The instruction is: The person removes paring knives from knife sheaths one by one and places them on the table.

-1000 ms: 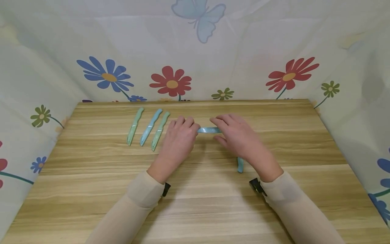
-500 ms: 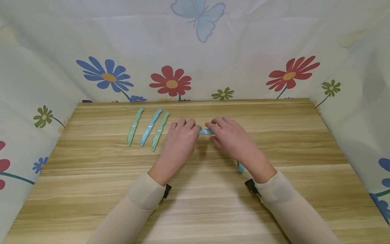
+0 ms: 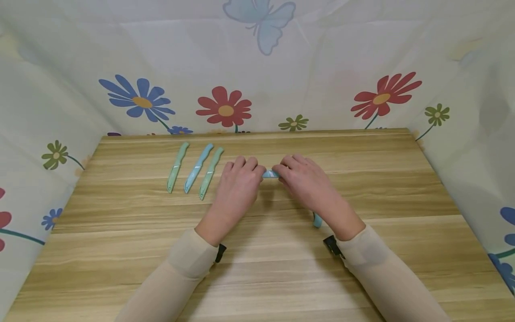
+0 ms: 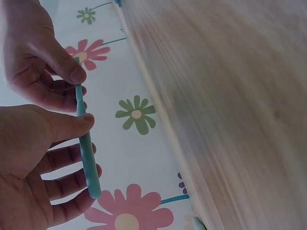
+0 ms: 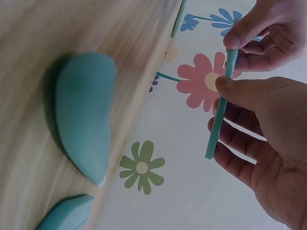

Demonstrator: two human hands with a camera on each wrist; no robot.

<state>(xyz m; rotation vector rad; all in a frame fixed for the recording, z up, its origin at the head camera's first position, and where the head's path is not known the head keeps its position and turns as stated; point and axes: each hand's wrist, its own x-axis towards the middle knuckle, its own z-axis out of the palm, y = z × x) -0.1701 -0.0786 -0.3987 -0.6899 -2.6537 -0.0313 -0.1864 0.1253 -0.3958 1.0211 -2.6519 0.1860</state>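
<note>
Between both hands, off the tabletop, is a slim light-blue knife in a matching sheath. My left hand pinches its thicker, rounded handle, seen in the left wrist view as a teal handle. Thumb and fingers of my right hand pinch the flat sheathed part, whose square end points away from the left hand in the right wrist view. The two hands are close together, hiding most of the knife in the head view.
Left of the hands lie a green knife, a blue knife and another green knife, side by side. A teal handle end shows beside the right wrist, mostly hidden. A flower-printed cloth surrounds the wooden table.
My right hand has moved left along the knife towards the left hand, and its parted thumb and fingers have closed on the sheath. The left hand stays almost still.
</note>
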